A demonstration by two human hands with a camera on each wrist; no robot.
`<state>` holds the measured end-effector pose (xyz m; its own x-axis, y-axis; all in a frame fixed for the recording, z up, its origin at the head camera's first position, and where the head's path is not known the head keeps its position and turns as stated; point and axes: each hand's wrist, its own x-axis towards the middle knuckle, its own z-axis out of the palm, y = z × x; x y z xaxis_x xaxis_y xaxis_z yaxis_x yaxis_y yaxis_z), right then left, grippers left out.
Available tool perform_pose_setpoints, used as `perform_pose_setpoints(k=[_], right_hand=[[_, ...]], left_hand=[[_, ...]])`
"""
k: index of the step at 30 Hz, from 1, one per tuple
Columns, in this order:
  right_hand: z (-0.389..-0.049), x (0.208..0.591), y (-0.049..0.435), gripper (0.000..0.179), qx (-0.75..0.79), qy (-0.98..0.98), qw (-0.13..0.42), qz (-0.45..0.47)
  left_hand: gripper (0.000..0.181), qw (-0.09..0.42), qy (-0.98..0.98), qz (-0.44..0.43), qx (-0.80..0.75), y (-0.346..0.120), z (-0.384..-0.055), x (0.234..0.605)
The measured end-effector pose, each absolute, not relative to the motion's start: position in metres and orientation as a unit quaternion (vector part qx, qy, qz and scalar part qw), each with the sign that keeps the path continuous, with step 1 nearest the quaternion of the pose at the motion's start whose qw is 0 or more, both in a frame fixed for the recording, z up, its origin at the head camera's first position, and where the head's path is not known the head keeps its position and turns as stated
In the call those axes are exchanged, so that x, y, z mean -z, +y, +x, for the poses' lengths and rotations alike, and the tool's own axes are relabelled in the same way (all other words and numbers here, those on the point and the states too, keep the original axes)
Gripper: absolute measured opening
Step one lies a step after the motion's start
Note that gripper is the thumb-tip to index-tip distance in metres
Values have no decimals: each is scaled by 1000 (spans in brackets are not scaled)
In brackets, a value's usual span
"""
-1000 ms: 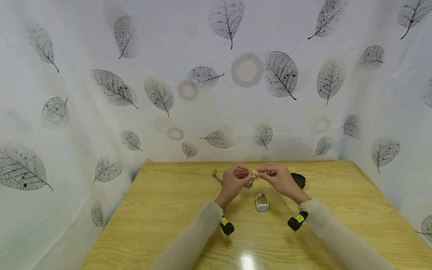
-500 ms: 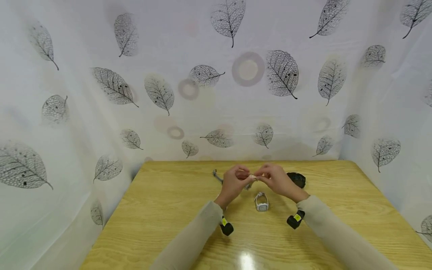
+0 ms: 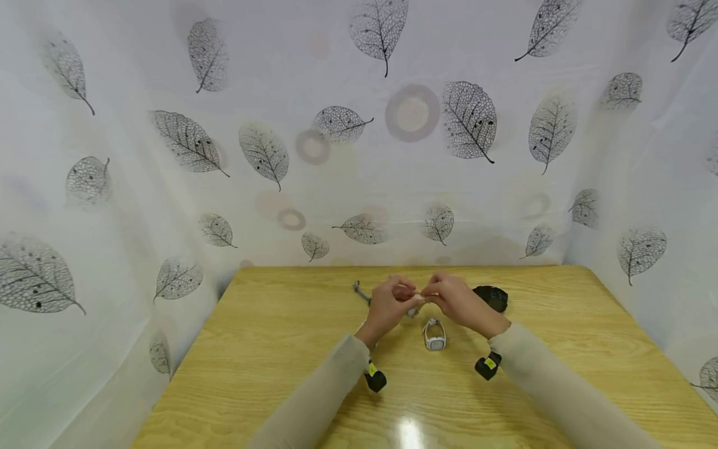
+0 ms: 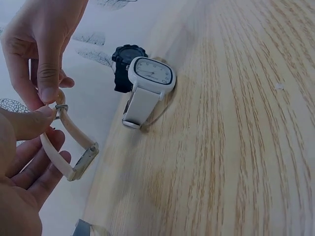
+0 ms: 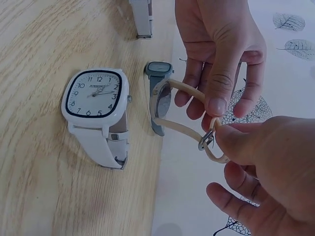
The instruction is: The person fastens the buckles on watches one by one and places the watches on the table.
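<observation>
Both hands hold a wristwatch with a beige strap (image 5: 182, 129) above the far part of the table. The strap forms a loop, its metal buckle (image 5: 205, 140) between the hands and its case (image 4: 84, 162) hanging at the other end. My left hand (image 3: 388, 307) pinches one strap part between thumb and fingertips. Just across from it, my right hand (image 3: 462, 304) pinches the strap beside the buckle, thumb on top. Fingertips cover part of the strap ends. Below the hands a white square-faced watch (image 3: 435, 338) stands on the table with its strap fastened in a loop.
A black watch (image 4: 129, 53) lies beyond the white one, right of my right hand. A grey-blue watch (image 5: 158, 69) is behind my left hand. Another white strap (image 5: 142, 18) shows near my left wrist. A leaf-print curtain (image 3: 359, 156) surrounds the wooden table (image 3: 269, 337).
My right hand has shifted slightly left, closing in on the left hand. The pale strap end that stuck out between the fingers is now mostly covered. The left hand stays nearly still.
</observation>
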<state>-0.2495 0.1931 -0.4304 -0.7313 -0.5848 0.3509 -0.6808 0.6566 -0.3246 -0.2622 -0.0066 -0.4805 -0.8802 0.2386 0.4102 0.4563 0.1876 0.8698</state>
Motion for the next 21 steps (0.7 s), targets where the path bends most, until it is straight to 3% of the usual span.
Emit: perform_pose_setpoints(k=[11,21], right_hand=[[-253,440,194,15,-272,-879,143,364],[-250,452,201,16,-396,-866,141,272]], left_hand=[[22,79,-767,-221,597,-6,-261,481],[21,86,-739,-220,632,-11,-262,480]])
